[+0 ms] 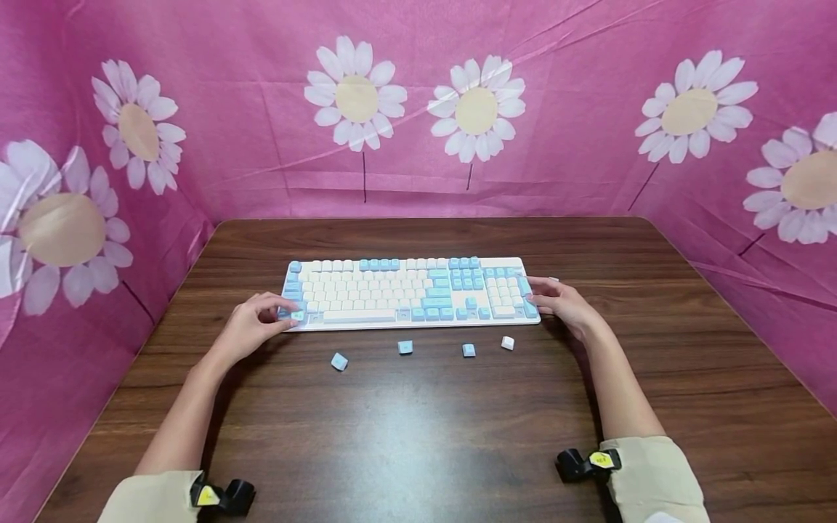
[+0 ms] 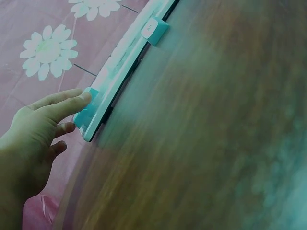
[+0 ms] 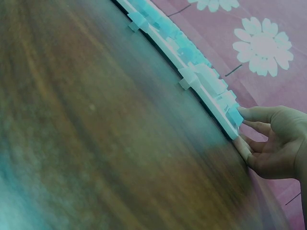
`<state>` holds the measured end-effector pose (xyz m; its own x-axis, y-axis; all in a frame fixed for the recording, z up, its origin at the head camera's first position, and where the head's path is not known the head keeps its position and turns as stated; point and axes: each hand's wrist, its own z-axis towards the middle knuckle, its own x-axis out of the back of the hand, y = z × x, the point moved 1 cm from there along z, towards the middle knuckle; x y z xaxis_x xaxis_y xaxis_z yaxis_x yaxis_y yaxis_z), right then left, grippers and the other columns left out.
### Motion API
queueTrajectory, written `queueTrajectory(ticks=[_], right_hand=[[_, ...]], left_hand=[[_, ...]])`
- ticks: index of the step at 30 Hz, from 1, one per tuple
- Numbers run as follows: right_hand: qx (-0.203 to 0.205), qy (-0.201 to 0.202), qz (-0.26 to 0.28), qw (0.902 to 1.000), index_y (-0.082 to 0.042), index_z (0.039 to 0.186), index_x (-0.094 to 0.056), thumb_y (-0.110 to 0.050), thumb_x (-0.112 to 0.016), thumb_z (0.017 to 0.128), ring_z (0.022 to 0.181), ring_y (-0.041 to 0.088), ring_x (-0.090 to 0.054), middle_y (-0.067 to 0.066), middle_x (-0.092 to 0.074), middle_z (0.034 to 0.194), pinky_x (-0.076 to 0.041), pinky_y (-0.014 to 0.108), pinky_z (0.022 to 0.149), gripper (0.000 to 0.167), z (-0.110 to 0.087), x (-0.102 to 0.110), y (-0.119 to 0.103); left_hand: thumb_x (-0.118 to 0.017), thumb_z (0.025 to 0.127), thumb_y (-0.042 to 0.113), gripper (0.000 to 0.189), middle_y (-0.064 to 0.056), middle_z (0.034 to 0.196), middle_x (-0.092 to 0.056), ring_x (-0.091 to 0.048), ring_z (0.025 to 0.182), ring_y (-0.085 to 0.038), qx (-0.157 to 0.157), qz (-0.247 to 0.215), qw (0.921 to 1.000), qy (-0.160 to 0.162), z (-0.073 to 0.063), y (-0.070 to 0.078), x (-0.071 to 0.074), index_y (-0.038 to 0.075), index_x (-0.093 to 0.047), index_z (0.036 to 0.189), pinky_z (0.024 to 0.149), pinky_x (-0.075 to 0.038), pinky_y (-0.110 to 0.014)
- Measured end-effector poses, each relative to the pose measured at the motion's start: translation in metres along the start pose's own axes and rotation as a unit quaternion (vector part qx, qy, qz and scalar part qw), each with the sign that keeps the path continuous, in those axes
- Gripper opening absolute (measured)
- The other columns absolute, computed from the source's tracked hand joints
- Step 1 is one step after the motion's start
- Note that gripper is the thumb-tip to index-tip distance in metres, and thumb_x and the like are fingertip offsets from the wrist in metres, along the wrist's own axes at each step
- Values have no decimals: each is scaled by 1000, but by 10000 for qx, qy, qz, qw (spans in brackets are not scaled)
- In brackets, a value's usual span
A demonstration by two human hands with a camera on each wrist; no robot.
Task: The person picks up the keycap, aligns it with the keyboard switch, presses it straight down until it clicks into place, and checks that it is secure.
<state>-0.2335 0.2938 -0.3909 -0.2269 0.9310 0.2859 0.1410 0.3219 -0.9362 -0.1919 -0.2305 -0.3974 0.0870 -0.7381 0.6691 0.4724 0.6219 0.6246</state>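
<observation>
A white and light-blue keyboard [image 1: 366, 296] lies across the wooden table between both hands. Bare key spots show in its bottom row. My left hand [image 1: 253, 323] holds the left front corner, thumb by the front edge and a finger over the blue corner keys [image 2: 86, 112]. At the other end, my right hand [image 1: 564, 303] grips the right edge, with one digit against a blue key [image 3: 235, 116] and other fingers low at the side. In front of the keyboard lie three loose blue keycaps [image 1: 339, 362] and a white keycap [image 1: 508, 343], apart from both hands.
The brown wooden table [image 1: 405, 436] reaches back to a pink cloth [image 1: 412, 189] printed with large white daisies, which also hangs at both sides. A black wrist strap mount [image 1: 225, 497] sits on the left sleeve, another mount [image 1: 578, 465] on the right.
</observation>
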Motion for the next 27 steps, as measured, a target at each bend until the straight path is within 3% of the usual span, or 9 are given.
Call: queueTrajectory(ticks=[27], right_hand=[[-62,19,-38,10000,3,140,-31,-11,-57,92,88,7,-53,22,-42,121,-44,20,78,57,0,1,0]], left_hand=[[-76,73,2,15,-6,87,-61,-47,69,-13,95,-81,9990,439,-2,-6,-7,2,-72,87,58,-36,-17]])
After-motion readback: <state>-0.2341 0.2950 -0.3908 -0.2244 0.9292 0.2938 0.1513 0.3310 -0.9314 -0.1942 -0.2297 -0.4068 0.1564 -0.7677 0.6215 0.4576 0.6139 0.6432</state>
